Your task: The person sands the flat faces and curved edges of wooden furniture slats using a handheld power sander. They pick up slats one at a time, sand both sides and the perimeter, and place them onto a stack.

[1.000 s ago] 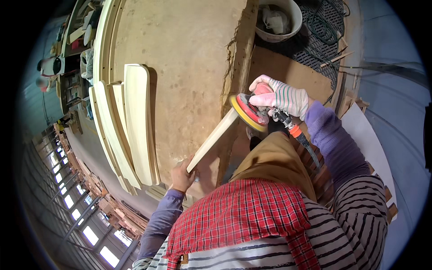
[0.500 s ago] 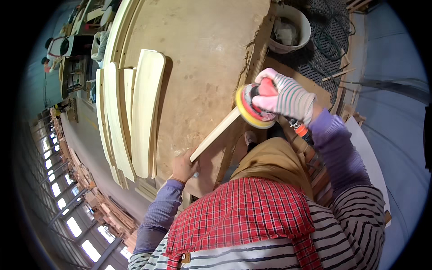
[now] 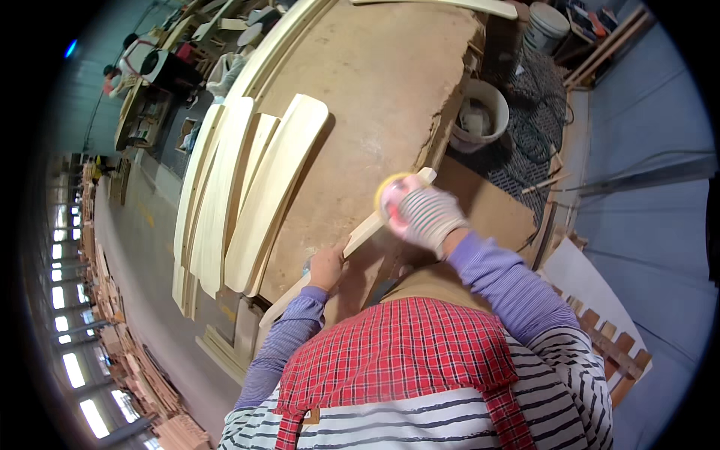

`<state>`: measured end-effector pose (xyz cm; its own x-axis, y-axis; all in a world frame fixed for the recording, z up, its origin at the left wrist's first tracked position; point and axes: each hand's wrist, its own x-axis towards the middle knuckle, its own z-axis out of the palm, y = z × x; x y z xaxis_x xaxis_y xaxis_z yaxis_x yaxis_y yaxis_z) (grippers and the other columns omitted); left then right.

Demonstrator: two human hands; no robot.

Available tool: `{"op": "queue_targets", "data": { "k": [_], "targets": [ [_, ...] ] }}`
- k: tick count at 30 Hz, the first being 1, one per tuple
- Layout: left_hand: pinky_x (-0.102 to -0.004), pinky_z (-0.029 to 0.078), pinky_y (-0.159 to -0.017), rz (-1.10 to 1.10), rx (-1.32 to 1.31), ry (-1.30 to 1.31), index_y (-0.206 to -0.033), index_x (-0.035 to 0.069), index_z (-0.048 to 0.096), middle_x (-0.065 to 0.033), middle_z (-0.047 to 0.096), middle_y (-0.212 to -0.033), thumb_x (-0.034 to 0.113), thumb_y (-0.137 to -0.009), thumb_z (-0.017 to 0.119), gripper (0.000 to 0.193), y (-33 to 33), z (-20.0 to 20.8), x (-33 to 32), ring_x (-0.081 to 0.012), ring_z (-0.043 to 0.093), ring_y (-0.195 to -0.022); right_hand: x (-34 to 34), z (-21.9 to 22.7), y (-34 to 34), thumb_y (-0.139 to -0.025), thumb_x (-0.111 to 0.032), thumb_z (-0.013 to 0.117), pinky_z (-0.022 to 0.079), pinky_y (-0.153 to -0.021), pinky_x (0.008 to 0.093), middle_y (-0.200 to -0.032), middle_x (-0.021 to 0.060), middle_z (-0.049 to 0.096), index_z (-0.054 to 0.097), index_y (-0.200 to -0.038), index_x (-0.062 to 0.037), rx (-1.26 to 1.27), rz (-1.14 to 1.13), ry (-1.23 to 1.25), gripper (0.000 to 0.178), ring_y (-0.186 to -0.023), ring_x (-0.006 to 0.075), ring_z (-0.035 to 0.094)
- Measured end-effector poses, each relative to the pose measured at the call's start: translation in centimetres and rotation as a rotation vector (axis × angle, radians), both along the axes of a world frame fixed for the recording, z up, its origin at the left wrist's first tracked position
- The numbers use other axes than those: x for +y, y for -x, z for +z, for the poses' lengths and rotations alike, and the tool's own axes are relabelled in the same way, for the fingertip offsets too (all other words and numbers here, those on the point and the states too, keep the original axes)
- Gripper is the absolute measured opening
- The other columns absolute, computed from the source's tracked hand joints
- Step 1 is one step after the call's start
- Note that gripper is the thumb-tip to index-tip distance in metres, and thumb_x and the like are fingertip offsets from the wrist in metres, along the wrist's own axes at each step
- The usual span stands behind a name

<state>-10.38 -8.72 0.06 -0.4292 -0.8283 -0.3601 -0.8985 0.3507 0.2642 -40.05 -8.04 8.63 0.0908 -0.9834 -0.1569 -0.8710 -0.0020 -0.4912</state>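
A broad brown wooden bench (image 3: 352,105) has a ragged right edge. Near its lower right corner slants a long, narrow, pale wooden strip (image 3: 363,235), a round red sander (image 3: 385,198) with a yellow pad seemingly against it. Uneven pressure could twist the strip, since only the bare left hand (image 3: 328,268) appears to steady it, fingers wrapped around it. The striped, gloved right hand (image 3: 430,216) curls over the sander, blurred.
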Motion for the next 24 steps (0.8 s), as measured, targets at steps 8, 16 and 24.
{"op": "queue_targets", "data": {
  "k": [8, 16, 24],
  "targets": [
    [-0.0605, 0.037, -0.104, 0.061, 0.162, 0.561, -0.142, 0.005, 0.045, -0.0253, 0.044, -0.145, 0.009, -0.075, 0.071, 0.072, 2.9, -1.4, -0.2, -0.0426, 0.039, -0.137, -2.8, 1.9, 9.2, -0.079, -0.039, 0.073, 0.052, -0.090, 0.0470, -0.116, 0.0223, 0.055, 0.053, -0.129, -0.0181, -0.019, -0.252, 0.157, 0.058, -0.101, 0.0418, 0.064],
    [-0.0528, 0.036, -0.101, 0.770, 0.345, 0.536, -0.126, 0.007, 0.062, -0.0191, 0.057, -0.126, 0.023, -0.091, 0.059, 0.038, -2.5, -8.7, 4.6, -0.0351, 0.050, -0.120, -3.7, -5.3, -5.0, -0.085, -0.031, 0.063, 0.055, -0.076, 0.0492, -0.103, 0.0176, 0.062, 0.059, -0.101, -0.0163, -0.090, 0.383, 0.043, 0.022, -0.094, 0.0397, 0.064],
    [-0.0471, 0.039, -0.092, 0.724, 0.127, 0.574, -0.116, 0.010, 0.066, -0.0115, 0.062, -0.110, 0.021, -0.095, 0.055, 0.026, -2.6, -7.7, 6.8, -0.0319, 0.055, -0.108, -9.4, -4.7, -2.7, -0.088, -0.029, 0.061, 0.055, -0.081, 0.0511, -0.109, 0.0161, 0.060, 0.058, -0.109, -0.0171, -0.022, 0.231, -0.055, 0.024, -0.098, 0.0347, 0.065]
  ]
}}
